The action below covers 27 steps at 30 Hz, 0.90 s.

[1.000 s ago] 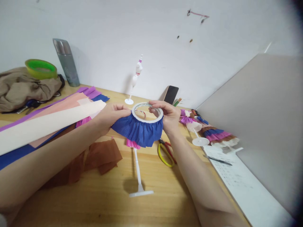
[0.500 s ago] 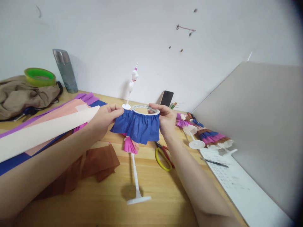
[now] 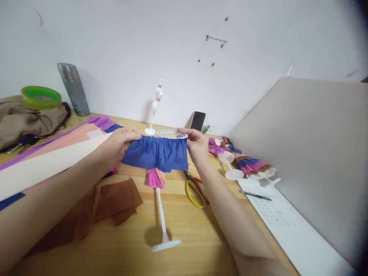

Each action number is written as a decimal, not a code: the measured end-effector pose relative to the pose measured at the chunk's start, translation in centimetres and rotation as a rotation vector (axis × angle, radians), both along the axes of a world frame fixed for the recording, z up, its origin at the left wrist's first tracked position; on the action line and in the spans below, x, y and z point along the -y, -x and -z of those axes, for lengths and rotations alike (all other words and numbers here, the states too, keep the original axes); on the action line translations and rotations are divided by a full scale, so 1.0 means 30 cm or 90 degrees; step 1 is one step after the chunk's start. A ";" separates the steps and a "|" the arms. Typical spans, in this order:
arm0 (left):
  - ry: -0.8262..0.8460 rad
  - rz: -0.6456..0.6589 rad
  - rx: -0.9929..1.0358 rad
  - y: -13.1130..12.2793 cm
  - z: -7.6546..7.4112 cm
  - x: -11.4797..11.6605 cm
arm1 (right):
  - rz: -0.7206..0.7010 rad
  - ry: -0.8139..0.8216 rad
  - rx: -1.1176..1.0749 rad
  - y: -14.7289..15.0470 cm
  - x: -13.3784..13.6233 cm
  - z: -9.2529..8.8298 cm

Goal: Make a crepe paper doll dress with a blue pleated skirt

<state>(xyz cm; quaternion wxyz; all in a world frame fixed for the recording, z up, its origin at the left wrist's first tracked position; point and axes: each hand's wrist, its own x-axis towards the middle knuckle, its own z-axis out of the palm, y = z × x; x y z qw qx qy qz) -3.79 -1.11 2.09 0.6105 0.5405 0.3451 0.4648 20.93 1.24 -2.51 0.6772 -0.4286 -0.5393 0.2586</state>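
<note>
A gathered strip of blue crepe paper [image 3: 156, 154] hangs stretched between my hands, pleated along its top edge. My left hand [image 3: 117, 143] pinches its left end. My right hand [image 3: 197, 142] grips the right end together with a white tape roll [image 3: 172, 133], whose ring shows just behind the paper's upper edge. Below and partly hidden by the paper, a doll stand [image 3: 162, 218] lies on the table with a pink pleated paper skirt [image 3: 155, 179] at its upper end. Scissors [image 3: 196, 193] with yellow and red handles lie near my right wrist.
Crepe paper sheets [image 3: 66, 153] and brown crepe paper [image 3: 119, 199] lie at left. A white figure on a stand [image 3: 156, 101], a bottle [image 3: 74, 90] and a phone [image 3: 198, 120] stand along the wall. Paper-dressed dolls [image 3: 253, 165] and a written sheet [image 3: 267, 211] are at right.
My left hand has moved left, drawing the blue crepe paper out wider and straighter. The whole view has shifted slightly. My right hand keeps its hold on the tape roll and paper.
</note>
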 end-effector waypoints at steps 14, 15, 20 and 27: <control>0.061 0.028 0.046 0.010 0.040 -0.033 | 0.029 0.006 0.028 -0.015 -0.013 0.013; 0.061 0.028 0.043 0.011 0.045 -0.035 | 0.029 0.006 0.029 -0.013 -0.011 0.012; 0.066 0.025 0.009 0.014 0.060 -0.049 | 0.027 0.004 0.036 0.000 0.001 0.001; -0.091 -0.078 -0.331 0.008 0.061 -0.039 | 0.033 -0.008 0.063 0.015 0.016 -0.005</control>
